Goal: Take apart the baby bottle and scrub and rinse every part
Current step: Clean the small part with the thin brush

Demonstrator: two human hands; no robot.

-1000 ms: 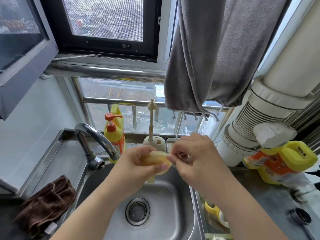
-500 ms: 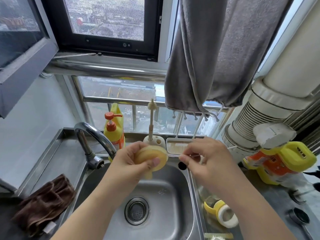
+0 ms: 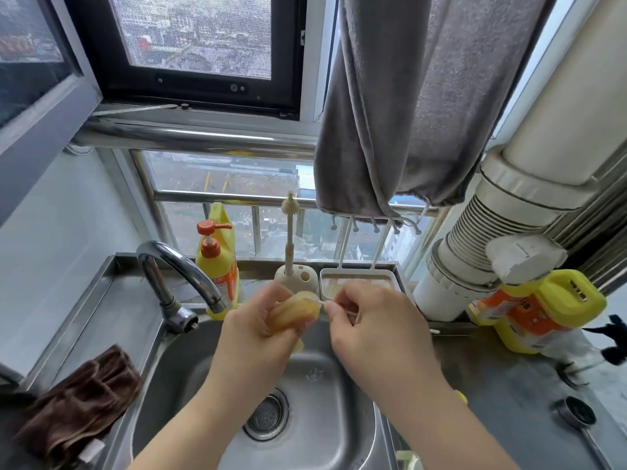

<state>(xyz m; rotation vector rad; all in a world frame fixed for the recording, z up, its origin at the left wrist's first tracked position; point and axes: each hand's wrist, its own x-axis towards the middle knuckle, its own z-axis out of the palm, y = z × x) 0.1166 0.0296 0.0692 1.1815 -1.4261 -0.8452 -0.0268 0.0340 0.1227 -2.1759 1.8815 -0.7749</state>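
Above the steel sink (image 3: 210,368), my left hand (image 3: 254,330) grips an amber, translucent baby bottle part (image 3: 295,312), its round end turned to the right. My right hand (image 3: 373,330) is just right of it and pinches a thin white cleaning stick (image 3: 324,302). The stick's tip touches the rim of the amber part. How far the tip goes in is hidden. A sliver of another yellow bottle piece (image 3: 461,398) shows on the counter behind my right forearm.
The faucet (image 3: 183,276) arches over the sink's left side, its drain (image 3: 268,415) below my hands. Behind stand a yellow soap pump bottle (image 3: 217,262), a bottle brush in its holder (image 3: 291,256) and a white tray (image 3: 356,278). A brown cloth (image 3: 78,401) lies left, a yellow jug (image 3: 536,310) right.
My right hand, drawn away to the right half a second ago, has come back left and brought the stick's tip to the amber part. My left hand has turned the part.
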